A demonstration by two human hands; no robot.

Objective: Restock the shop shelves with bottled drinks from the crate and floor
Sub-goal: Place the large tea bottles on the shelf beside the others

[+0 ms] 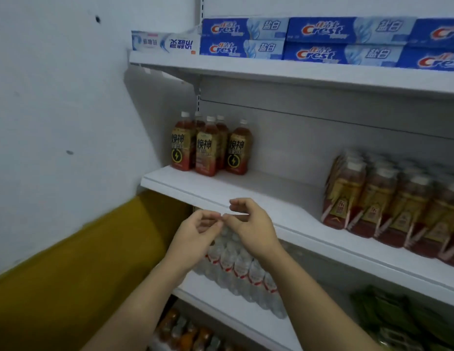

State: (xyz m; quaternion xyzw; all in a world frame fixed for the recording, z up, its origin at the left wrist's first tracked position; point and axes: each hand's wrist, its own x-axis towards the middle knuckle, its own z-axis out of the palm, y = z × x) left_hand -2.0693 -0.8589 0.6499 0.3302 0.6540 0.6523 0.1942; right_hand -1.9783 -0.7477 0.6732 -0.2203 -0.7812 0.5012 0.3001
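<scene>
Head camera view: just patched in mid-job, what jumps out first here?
The two empty hands, left hand and right hand, meet fingertip to fingertip at the front edge of the middle shelf. At its back-left corner stands a cluster of amber bottles, with shrink-wrapped packs of red drinks on the right. Blue Crest toothpaste boxes line the top shelf.

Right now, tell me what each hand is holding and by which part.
Nothing is held. The left hand and right hand meet fingertip to fingertip, empty, before the middle shelf edge.
</scene>
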